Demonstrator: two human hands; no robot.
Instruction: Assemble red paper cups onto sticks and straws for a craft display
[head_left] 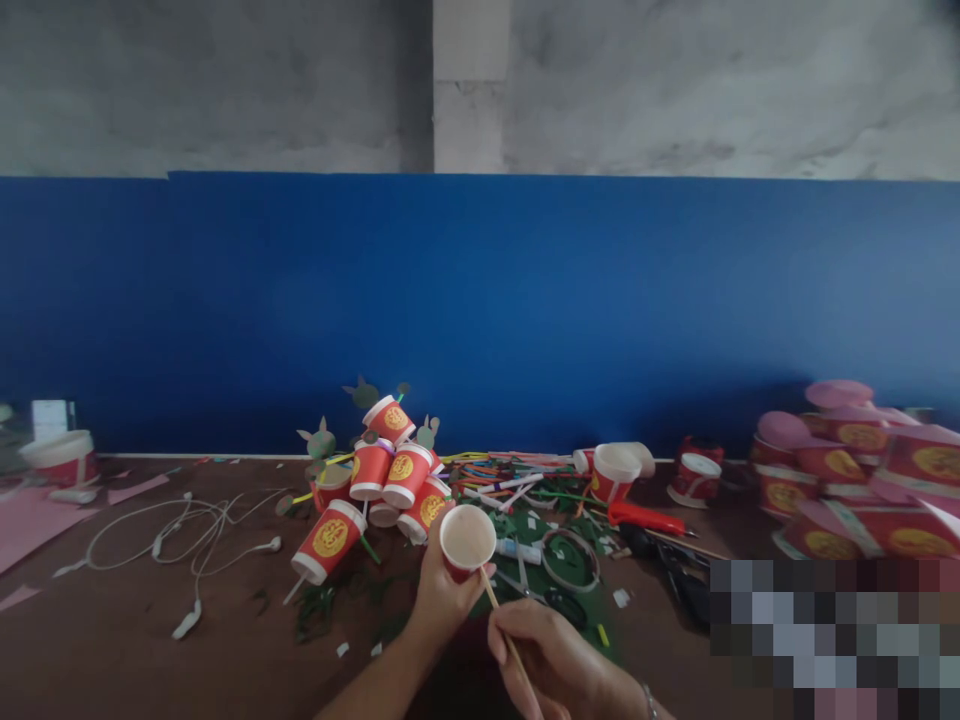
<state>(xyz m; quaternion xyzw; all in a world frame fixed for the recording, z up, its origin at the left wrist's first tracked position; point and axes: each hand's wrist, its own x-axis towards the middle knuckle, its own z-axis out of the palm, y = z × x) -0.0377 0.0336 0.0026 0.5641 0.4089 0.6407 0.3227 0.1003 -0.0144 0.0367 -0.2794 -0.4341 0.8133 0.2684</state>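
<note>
My left hand is wrapped round a red paper cup, its white mouth tilted toward me. Nothing shows inside the cup. In my right hand, gripped like a pen, is a thin wooden stick; its tip meets the cup's near side just below the rim. Left of the cup leans a heap of red paper cups with yellow prints, some with green paper animal heads. Scissors and a small white tube lie right of the cup, on green paper.
Thin coloured sticks lie behind the cup. Farther right are an upright paper cup, a red-handled tool and pink-topped cups. White earphones and pink paper lie left. A blue panel stands behind.
</note>
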